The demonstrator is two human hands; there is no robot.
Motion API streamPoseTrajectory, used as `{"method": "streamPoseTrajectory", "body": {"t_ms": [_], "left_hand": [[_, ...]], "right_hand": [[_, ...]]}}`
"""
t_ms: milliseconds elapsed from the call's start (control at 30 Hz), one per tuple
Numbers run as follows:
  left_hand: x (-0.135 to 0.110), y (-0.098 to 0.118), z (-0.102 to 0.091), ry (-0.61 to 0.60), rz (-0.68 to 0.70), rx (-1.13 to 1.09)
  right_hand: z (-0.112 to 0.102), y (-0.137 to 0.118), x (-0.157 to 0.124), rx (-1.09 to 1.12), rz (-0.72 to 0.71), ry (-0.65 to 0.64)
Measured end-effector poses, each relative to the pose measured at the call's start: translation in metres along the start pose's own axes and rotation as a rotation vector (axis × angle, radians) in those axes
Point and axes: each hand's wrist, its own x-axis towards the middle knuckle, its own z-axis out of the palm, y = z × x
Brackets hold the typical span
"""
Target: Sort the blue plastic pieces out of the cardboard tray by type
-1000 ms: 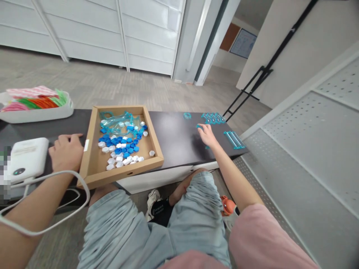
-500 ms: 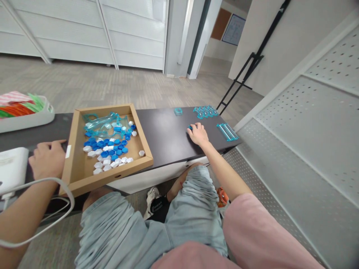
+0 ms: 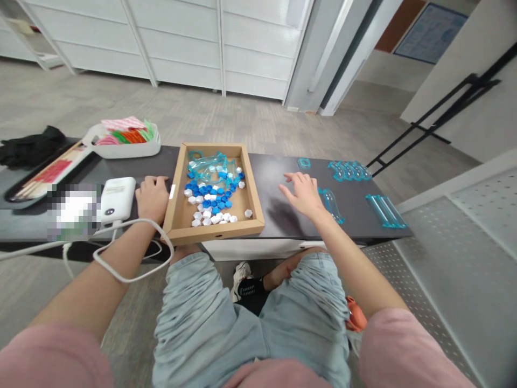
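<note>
My right hand point(image 3: 304, 194) hovers above the dark table with its fingers spread and nothing in them. Just to its right lies a curved clear teal plastic piece point(image 3: 332, 206), partly hidden by the hand and wrist. My left hand point(image 3: 153, 198) rests at the left wall of a shallow cardboard tray point(image 3: 258, 202), fingers loosely extended and holding nothing that I can see. Inside the tray are blue hexagonal pieces point(image 3: 218, 203), white hexagonal pieces point(image 3: 207, 221) and larger clear teal parts point(image 3: 208, 164).
Farther right lie straight teal tubes point(image 3: 386, 211), a row of wavy teal pieces point(image 3: 349, 170) and a small teal piece point(image 3: 304, 163). On the left are a white power bank point(image 3: 117, 199) with a looping cable point(image 3: 172, 253), a white basket point(image 3: 128, 151) and a long dark tray point(image 3: 24, 200).
The view has swung left. My right hand has let go of the curved teal piece and moved left, toward the cardboard tray. My left hand stays by the tray's side.
</note>
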Motion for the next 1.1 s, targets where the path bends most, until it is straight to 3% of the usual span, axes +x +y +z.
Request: {"method": "streamPoseTrajectory", "body": {"t_ms": [100,200,367,500,767,1100], "left_hand": [[0.000,0.001,0.002,0.030,-0.017,0.045],[0.002,0.002,0.006,0.072,-0.014,0.081],[0.005,-0.002,0.013,0.120,-0.005,0.076],[0.005,-0.002,0.015,0.148,0.002,0.059],[0.003,0.002,0.012,0.142,-0.017,0.055],[0.003,-0.001,0.015,0.148,0.003,0.029]], "right_hand": [[0.007,-0.063,0.029,0.062,-0.205,-0.066],[0.020,-0.112,0.061,-0.047,-0.299,-0.144],[0.042,-0.149,0.100,-0.261,-0.289,-0.270],[0.053,-0.154,0.110,-0.269,-0.242,-0.296],[0.057,-0.149,0.111,-0.150,-0.200,-0.163],[0.054,-0.115,0.103,0.257,-0.174,0.049]]}}
